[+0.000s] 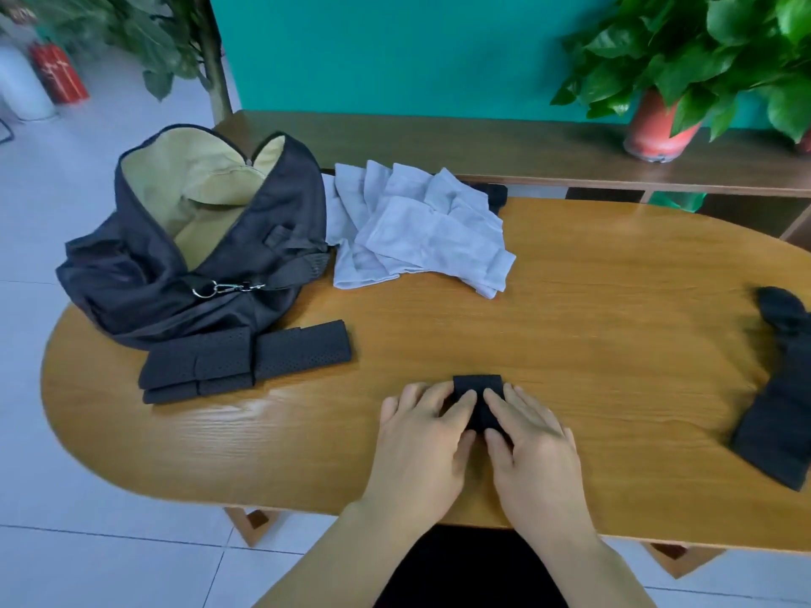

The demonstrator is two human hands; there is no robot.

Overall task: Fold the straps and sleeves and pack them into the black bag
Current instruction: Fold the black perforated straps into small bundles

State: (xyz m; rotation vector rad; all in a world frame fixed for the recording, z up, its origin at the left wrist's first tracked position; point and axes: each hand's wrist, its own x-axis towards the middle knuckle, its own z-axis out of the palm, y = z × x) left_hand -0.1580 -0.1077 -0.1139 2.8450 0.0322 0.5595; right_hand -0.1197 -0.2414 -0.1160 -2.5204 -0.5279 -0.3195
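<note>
Both hands press a small folded strap (477, 388) at table (614, 300) front centre. Left hand (421, 432) and right hand (531, 436) fingers near straight, flat on it, no grip. Bag (131, 274) open at left, folded straps (245, 362) touching it, grey sleeves (417, 230) behind.

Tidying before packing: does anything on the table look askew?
The grey sleeves lie in a loose, overlapping heap beside the black bag. A black sleeve sprawls at the right edge of the table, its top bunched.
</note>
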